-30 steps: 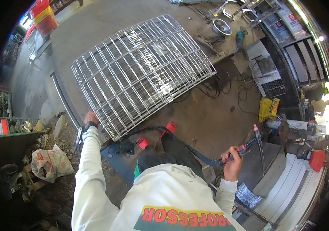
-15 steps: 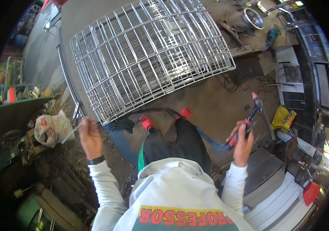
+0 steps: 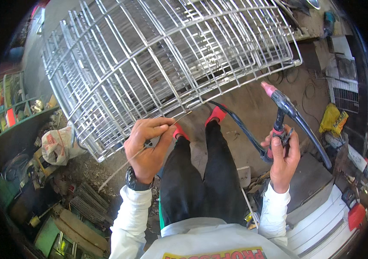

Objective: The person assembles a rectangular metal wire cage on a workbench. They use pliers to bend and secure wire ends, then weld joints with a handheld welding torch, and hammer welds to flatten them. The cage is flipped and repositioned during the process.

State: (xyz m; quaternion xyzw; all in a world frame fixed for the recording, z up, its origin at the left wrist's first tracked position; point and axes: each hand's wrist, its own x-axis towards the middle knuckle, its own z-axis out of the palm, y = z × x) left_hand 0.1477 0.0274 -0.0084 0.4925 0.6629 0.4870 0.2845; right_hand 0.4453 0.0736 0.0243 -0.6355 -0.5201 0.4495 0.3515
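Pinched between the thumb and fingers of my left hand [image 3: 146,149] is a thin filler rod [image 3: 115,173]. Its tail trails down to the left, and its tip reaches right, by the near edge of a shiny metal wire rack [image 3: 201,64]. My right hand [image 3: 285,160] is closed around the handle of a welding torch [image 3: 283,103] with a pink nozzle and black body. The torch head points up and left, apart from the rack's near right corner. A dark cable [image 3: 242,127] runs from the handle toward my feet.
The rack rests on a grey worktop. A white sack [image 3: 56,146] lies at the left beside scrap metal. To the right are a yellow bag [image 3: 334,120], a brown box [image 3: 306,185] and a red object [image 3: 356,216]. A teal power tool [image 3: 328,23] lies at the far right.
My left hand has come right and inward with the rod, to the rack's near edge. The torch has risen and shifted slightly right. The rack appears larger and nearer in view.
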